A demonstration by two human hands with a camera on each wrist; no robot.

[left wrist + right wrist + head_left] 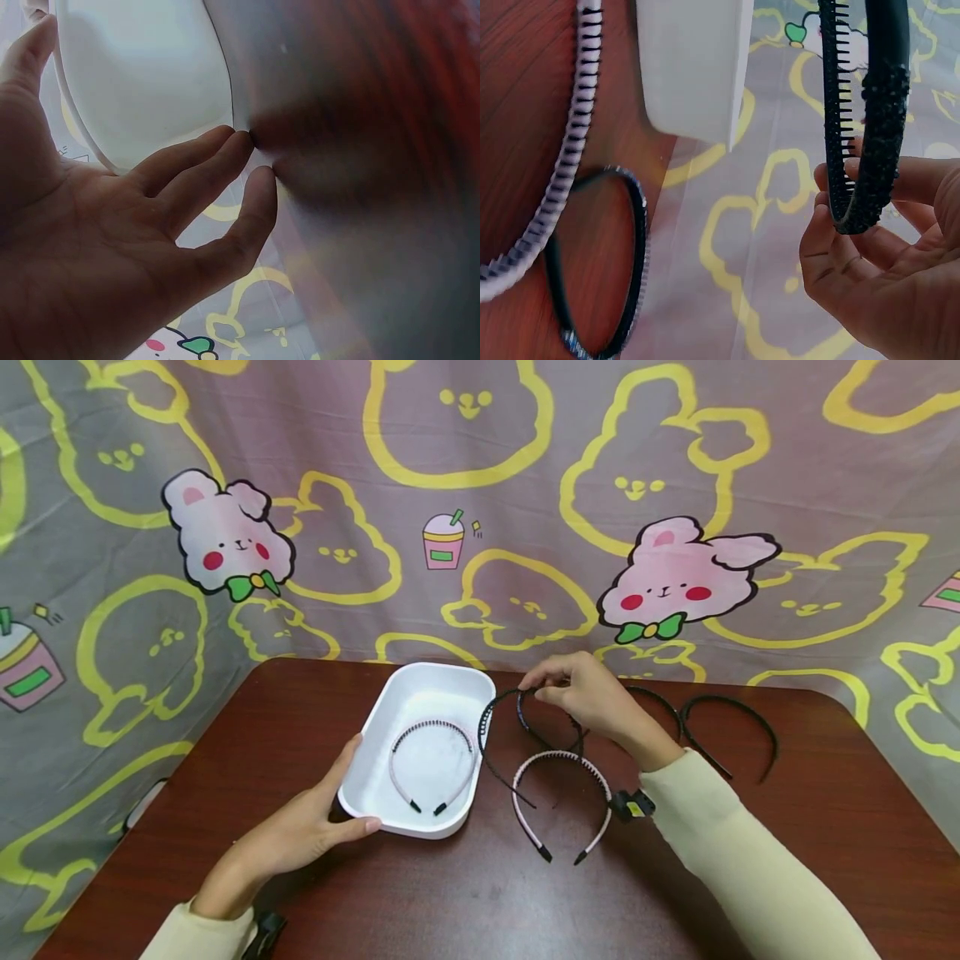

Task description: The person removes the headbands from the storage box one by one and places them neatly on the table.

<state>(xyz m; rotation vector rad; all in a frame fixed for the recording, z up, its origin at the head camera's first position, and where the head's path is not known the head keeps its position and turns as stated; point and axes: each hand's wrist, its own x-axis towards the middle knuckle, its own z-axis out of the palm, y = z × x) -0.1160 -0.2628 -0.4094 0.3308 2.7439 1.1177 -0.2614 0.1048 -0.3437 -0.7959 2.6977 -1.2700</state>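
My left hand (300, 827) holds the white plastic tub (420, 829) at its near left corner, thumb on the front rim, fingers along the left side. Inside the tub lies a pale pink headband (432, 723) with dark comb teeth. Between thumb and fingers, my right hand (581, 689) pinches a black headband (881, 150), which hangs over the tub's right rim. The right wrist view shows its rough, beaded surface and inner teeth. Below the right hand, another pale pink headband (562, 754) and a black headband with blue glitter (641, 232) lie on the table.
Two black headbands (768, 735) (667, 703) lie farther right on the dark red-brown table (480, 902), the nearer one partly hidden by the right arm. A printed curtain (480, 468) hangs behind the table's far edge.
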